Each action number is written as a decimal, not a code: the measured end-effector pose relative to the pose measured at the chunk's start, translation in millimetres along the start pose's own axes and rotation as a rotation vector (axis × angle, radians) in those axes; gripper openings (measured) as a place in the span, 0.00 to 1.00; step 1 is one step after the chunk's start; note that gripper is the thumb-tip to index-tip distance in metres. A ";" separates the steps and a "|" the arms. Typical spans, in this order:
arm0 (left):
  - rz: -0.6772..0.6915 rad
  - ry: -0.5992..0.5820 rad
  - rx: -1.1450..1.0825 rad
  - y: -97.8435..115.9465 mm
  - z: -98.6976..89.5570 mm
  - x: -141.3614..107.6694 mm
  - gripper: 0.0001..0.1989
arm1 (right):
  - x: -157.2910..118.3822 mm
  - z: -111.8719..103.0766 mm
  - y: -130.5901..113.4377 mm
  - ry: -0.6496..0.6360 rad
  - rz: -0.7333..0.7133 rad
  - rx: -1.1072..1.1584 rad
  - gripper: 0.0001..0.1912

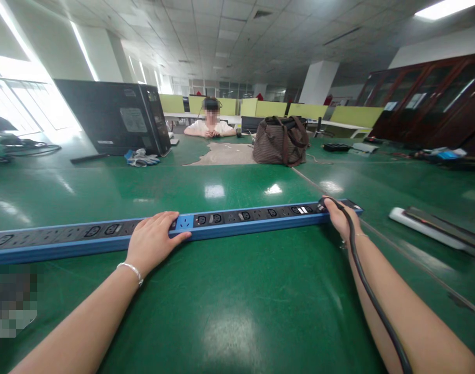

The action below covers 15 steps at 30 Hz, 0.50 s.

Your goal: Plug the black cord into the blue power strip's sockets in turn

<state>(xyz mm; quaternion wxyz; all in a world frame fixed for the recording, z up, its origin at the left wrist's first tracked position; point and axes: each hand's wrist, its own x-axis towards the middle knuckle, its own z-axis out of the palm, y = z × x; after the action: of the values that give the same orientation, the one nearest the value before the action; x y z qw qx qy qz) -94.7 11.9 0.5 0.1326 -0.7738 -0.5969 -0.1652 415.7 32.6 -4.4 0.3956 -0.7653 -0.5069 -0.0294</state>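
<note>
note strip (245, 229) lying across tabletop (237, 291), left hand (154, 236) spread palm down on top, right hand (338, 218) gripping plug (321, 204) near strip's right end, seating unclear. guard against jamming from slanted pushing, skidding from light bracing, twisting from cord (353, 244) drag.

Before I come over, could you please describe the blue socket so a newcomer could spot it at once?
Across the green table lies a long strip. On it, just right of the left hand, is the blue socket. Its blue face sets it apart from the black sockets along the strip.
</note>
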 end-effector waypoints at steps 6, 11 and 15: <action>-0.003 0.001 -0.008 0.0 0.1 -0.3 0.31 | 5.8 -4.4 -0.2 -0.099 -0.015 -0.135 0.25; -0.004 0.006 -0.022 -0.8 1.0 -0.5 0.31 | 5.7 -7.8 -1.6 -0.132 -0.031 -0.170 0.26; -0.007 0.007 -0.028 -0.8 0.8 -0.5 0.31 | 8.1 -8.8 0.6 -0.137 -0.037 -0.210 0.26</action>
<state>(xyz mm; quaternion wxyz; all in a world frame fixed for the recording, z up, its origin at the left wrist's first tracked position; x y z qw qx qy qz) -95.5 12.0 -0.4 0.1233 -0.7731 -0.5966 -0.1767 423.3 33.0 4.9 0.2770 -0.7932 -0.5410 -0.0372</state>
